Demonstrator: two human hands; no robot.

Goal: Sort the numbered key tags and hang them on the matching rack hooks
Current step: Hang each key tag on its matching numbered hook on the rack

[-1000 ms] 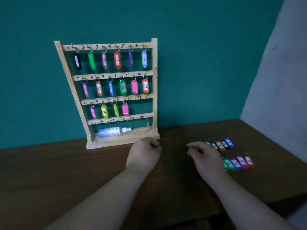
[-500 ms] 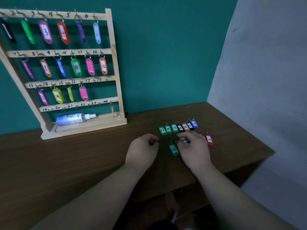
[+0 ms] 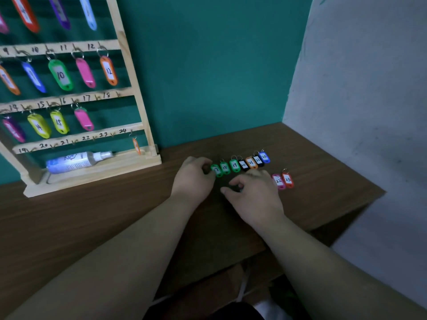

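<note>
Your rack [image 3: 128, 65] runs off the top and left edges, so the top row of tags [image 3: 25, 13] is cropped and its numbers are smeared. The far-left tag [image 3: 13, 130] on the third row is too blurred to read, as are the bottle [image 3: 76, 160] label and the tiny orange tag [image 3: 136, 146] under hook 24. Your right hand [image 3: 256, 195] covers the table beside the pink tag [image 3: 279, 181], and you cannot tell whether its curled fingers hold anything. Your left hand [image 3: 194, 179] hides the edge of the green tag [image 3: 217, 170] marked 17, and its grip is unclear.

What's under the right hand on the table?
Only the pink tag 22 pokes out beside the right hand, with the red tag 23 next to it. Anything beneath the hand itself is covered.
</note>
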